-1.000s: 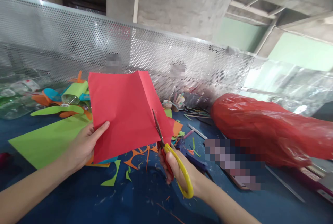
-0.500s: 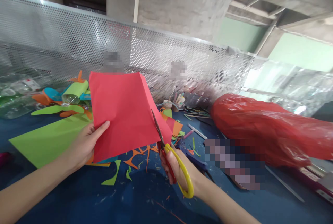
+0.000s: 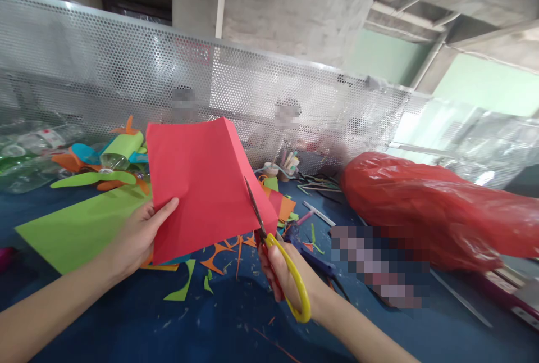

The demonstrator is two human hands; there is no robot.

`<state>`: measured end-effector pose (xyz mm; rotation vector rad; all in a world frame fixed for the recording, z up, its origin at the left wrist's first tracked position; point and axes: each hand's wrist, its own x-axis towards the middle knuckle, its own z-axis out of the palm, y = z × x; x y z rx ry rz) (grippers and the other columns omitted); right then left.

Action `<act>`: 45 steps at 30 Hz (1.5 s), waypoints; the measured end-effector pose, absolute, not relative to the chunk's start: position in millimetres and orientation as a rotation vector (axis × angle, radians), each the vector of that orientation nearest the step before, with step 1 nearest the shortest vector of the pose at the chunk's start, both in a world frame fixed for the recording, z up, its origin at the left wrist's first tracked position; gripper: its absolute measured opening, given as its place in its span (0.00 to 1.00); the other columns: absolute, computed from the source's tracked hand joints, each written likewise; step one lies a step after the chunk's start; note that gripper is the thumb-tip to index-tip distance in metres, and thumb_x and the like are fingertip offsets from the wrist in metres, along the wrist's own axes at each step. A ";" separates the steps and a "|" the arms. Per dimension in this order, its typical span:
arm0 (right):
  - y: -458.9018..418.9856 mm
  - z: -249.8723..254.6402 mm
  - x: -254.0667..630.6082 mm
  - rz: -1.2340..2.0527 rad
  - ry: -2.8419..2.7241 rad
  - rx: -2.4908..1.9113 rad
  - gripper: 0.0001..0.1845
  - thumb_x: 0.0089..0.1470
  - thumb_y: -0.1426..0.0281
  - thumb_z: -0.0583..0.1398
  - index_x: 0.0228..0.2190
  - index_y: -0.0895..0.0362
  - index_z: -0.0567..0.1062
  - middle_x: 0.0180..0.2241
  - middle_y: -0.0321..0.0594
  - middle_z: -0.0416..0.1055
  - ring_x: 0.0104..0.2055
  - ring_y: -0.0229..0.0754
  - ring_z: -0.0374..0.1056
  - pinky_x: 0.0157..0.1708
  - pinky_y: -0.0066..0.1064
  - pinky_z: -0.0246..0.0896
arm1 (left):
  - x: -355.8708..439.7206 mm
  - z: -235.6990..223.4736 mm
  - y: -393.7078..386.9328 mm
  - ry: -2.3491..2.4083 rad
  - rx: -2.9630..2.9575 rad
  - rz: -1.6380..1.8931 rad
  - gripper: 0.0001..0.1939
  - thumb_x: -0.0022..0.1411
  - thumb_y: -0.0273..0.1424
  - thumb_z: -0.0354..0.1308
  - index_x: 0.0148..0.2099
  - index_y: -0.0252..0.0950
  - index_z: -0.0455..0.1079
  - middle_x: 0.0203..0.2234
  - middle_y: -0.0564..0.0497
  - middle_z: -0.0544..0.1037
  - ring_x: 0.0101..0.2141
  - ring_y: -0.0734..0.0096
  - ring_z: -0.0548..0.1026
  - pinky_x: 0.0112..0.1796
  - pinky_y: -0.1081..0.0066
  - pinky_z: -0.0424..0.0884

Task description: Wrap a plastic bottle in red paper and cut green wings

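My left hand grips the lower left edge of a folded red paper sheet, thumb on its front, and holds it up above the blue table. My right hand is closed in the yellow handles of a pair of scissors. The blades point up and left into the sheet's right side, along the fold.
A green paper sheet lies flat at the left, with paper-wrapped bottles behind it. Orange and green scraps litter the table under the sheet. A big red plastic bag fills the right. A perforated metal screen runs along the back.
The red sheet has sunk a little and tilted slightly. The scissors' handles have drawn a bit closer together. Both hands stay in nearly the same place.
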<state>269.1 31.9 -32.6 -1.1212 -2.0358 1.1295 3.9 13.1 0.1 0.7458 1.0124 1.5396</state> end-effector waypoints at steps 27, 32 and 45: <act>25.3 -22.1 257.9 1.138 -1.930 -1.200 0.35 0.46 0.34 0.45 0.23 0.54 0.56 0.15 0.26 0.50 0.10 0.27 0.49 0.07 0.20 0.49 | 5.6 -2.8 14.4 1.031 0.714 1.541 0.20 0.52 0.35 0.68 0.47 0.38 0.72 0.41 0.49 0.81 0.38 0.62 0.81 0.36 0.71 0.80; 26.9 -25.6 258.4 1.166 -1.906 -1.250 0.35 0.47 0.34 0.45 0.23 0.54 0.58 0.14 0.26 0.51 0.09 0.28 0.50 0.06 0.20 0.51 | 4.9 -4.1 15.1 1.033 0.713 1.532 0.22 0.51 0.36 0.69 0.49 0.38 0.72 0.42 0.48 0.81 0.41 0.60 0.80 0.37 0.70 0.80; 28.3 -22.9 259.5 1.451 -1.816 -1.151 0.34 0.51 0.37 0.43 0.22 0.55 0.58 0.16 0.31 0.60 0.15 0.33 0.63 0.16 0.23 0.57 | 4.2 -4.9 15.2 1.067 0.730 1.538 0.18 0.52 0.35 0.67 0.46 0.40 0.73 0.42 0.48 0.81 0.43 0.53 0.78 0.36 0.65 0.81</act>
